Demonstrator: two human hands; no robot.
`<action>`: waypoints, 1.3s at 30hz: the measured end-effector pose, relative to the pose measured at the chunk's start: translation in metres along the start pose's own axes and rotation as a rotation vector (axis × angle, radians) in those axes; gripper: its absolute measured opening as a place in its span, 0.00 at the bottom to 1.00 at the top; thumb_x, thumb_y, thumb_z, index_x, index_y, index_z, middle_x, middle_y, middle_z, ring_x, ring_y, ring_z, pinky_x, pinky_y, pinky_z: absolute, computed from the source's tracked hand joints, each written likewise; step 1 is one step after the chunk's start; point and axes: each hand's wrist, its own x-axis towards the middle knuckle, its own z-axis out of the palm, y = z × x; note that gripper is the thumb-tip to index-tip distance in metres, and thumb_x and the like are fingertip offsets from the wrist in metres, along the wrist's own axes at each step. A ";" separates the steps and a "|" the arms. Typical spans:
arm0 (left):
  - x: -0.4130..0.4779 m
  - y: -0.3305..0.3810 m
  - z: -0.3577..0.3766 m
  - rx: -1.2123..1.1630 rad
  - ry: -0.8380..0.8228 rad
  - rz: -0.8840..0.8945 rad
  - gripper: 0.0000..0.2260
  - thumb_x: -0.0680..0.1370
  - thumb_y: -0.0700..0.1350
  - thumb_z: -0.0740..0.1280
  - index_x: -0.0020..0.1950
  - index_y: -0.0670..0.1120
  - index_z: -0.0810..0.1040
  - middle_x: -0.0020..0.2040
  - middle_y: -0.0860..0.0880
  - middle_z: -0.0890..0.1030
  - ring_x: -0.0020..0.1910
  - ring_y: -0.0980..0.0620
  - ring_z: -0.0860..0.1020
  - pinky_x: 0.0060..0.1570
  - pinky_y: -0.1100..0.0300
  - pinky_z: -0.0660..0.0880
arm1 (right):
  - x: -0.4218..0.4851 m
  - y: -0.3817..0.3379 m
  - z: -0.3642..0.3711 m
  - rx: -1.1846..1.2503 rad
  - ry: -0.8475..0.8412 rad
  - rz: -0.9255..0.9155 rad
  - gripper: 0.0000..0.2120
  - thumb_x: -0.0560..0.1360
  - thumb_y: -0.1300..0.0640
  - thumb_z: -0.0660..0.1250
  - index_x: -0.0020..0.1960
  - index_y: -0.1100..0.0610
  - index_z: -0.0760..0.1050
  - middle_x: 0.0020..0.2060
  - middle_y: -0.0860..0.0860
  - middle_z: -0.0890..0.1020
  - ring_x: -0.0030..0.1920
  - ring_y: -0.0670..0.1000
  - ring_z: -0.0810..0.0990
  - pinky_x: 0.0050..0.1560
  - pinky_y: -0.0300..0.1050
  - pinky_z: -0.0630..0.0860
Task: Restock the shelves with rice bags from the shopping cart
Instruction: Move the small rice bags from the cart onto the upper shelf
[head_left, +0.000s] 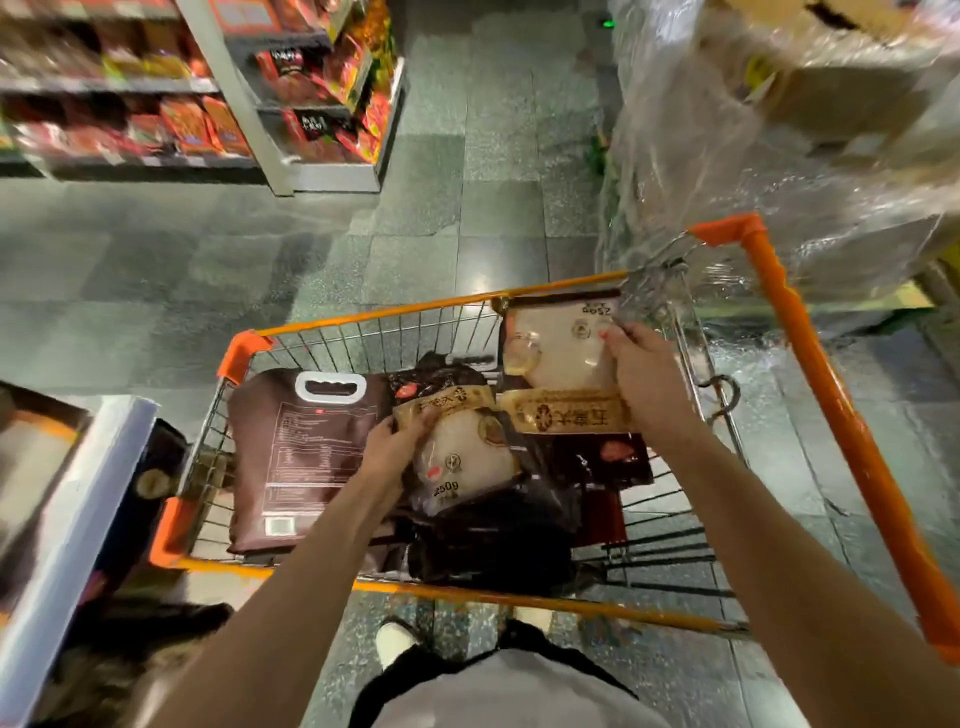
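Note:
An orange-rimmed wire shopping cart (415, 312) stands in front of me, filled with rice bags. My left hand (389, 452) grips the left edge of a small clear rice bag (467, 457) with a gold header, marked 250g, lying in the cart's middle. My right hand (644, 374) holds a second small rice bag (556, 353) of the same kind, tilted up against the cart's far right corner. A large brown rice bag (291, 457) with a white handle lies flat on the cart's left side. Dark bags (493, 540) lie beneath the small ones.
A white-edged shelf (67, 525) juts in at the left, close to the cart. Shelves of red packets (208, 119) stand far left across the tiled aisle. Plastic-wrapped cartons (779, 130) crowd the right beside the orange cart handle (831, 415). My feet are below the cart.

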 end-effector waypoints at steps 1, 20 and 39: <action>-0.003 0.000 -0.007 -0.038 -0.014 -0.022 0.21 0.70 0.53 0.78 0.56 0.42 0.80 0.53 0.38 0.84 0.53 0.38 0.83 0.58 0.39 0.78 | 0.002 0.008 0.012 -0.022 -0.054 0.066 0.10 0.82 0.54 0.60 0.57 0.55 0.77 0.50 0.53 0.81 0.47 0.51 0.80 0.45 0.45 0.77; -0.042 -0.002 -0.028 0.001 -0.207 0.062 0.19 0.70 0.46 0.77 0.59 0.48 0.76 0.54 0.43 0.85 0.54 0.43 0.83 0.60 0.44 0.77 | -0.007 0.047 0.068 -0.777 -0.351 -0.150 0.56 0.59 0.41 0.81 0.77 0.57 0.55 0.70 0.58 0.65 0.71 0.58 0.64 0.70 0.58 0.66; -0.046 -0.005 -0.021 -0.289 -0.131 -0.104 0.24 0.79 0.63 0.61 0.61 0.45 0.80 0.59 0.41 0.83 0.59 0.42 0.81 0.62 0.44 0.74 | 0.055 0.011 0.074 -1.298 -0.978 -0.365 0.35 0.62 0.33 0.76 0.58 0.57 0.76 0.50 0.49 0.78 0.49 0.50 0.77 0.44 0.42 0.71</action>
